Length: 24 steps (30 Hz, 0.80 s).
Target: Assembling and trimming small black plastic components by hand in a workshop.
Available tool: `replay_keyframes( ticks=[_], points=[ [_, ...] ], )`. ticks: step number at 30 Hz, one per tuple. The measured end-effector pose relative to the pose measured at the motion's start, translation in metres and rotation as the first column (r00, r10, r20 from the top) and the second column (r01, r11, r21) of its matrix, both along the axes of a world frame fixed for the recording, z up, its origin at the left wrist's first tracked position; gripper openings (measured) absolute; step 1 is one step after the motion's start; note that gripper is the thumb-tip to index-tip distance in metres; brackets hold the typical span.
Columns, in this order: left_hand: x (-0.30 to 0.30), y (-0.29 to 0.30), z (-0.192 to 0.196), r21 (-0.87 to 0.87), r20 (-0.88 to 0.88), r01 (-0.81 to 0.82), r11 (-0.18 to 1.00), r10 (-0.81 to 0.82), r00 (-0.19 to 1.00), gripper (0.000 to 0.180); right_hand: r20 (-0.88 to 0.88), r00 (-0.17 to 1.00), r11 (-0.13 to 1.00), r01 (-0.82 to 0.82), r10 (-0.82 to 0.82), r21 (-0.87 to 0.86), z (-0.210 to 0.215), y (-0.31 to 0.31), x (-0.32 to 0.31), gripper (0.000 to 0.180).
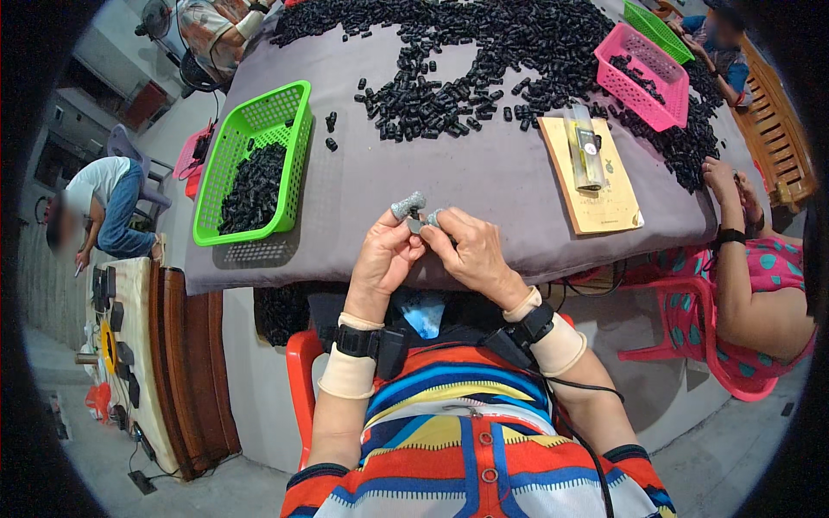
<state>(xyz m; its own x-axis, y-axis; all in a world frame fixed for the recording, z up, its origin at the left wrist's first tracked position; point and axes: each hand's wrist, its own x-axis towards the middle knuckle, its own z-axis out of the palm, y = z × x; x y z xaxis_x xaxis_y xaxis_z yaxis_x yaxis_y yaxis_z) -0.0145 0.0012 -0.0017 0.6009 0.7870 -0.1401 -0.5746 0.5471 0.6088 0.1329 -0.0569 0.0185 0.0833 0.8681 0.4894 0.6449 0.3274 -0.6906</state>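
Note:
My left hand point(385, 257) and my right hand point(476, 252) meet just past the table's near edge, fingers pinched together. Between the fingertips is a small black part point(415, 213), mostly hidden by them; its exact kind is too small to tell. Grey sparkly covers wrap some fingertips on both hands. To the left of my hands stands a green plastic basket point(304, 138) with a heap of small black parts point(251, 188) in it. A few loose black parts point(332, 122) lie just right of this basket.
A large pile of black parts point(518, 43) spreads over the far side of the grey-covered table point(363, 186). Right of my hands, a clear tube-shaped package point(587, 151) rests on a tan booklet point(604, 203). A pink basket point(630, 39) stands far right; co-workers' hands point(730, 183) are beside the table.

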Motion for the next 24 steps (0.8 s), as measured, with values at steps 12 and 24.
replay_keyframes(
  ticks=[12,24],
  points=[
    [0.0000,-0.0005,-0.0025,-0.015,0.011,0.007,1.000,-0.007,1.000,0.027,0.016,0.999,0.999,0.028,-0.029,0.026,-0.0007,0.0002,-0.0020,0.022],
    [0.0009,0.0010,-0.0009,0.012,-0.024,0.010,1.000,-0.010,1.000,0.021,0.069,0.997,0.999,0.022,-0.026,0.049,-0.0077,0.0049,-0.0033,0.023]
  ],
)
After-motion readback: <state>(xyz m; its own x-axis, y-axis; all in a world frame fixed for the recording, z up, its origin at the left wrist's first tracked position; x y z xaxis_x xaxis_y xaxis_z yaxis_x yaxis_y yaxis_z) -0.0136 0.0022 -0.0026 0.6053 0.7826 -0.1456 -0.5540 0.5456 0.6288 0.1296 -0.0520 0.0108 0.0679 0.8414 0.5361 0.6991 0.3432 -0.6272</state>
